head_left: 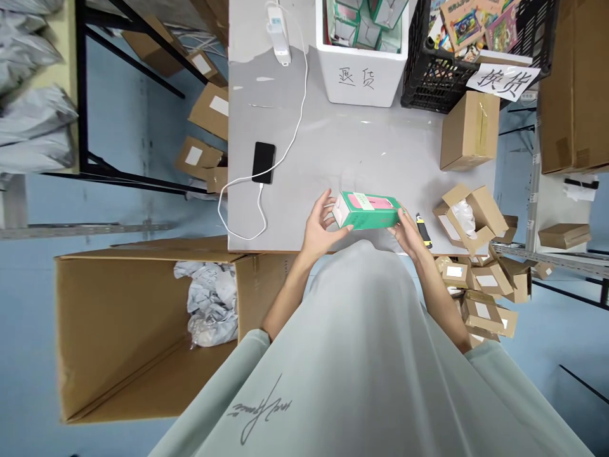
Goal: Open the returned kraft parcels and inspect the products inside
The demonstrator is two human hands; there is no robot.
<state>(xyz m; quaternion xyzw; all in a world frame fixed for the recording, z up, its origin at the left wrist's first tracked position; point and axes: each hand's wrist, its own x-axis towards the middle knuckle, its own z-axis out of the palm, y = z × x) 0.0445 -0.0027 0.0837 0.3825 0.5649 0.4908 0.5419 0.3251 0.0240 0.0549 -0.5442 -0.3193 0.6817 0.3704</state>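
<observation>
Both my hands hold a small green box [368,212] with a pink and white top, lying on its side just above the near edge of the grey table [333,139]. My left hand [321,225] grips its left end, fingers curled round it. My right hand [408,231] grips the right end from below. A yellow and black utility knife [423,231] lies on the table just right of my right hand.
A black phone [263,162] on a white charging cable lies left of the box. At the back stand a white bin [364,76], a black crate [431,76] and a closed carton [469,130]. An opened carton [469,219] overhangs the right edge. A large open carton [143,330] stands on the floor at left.
</observation>
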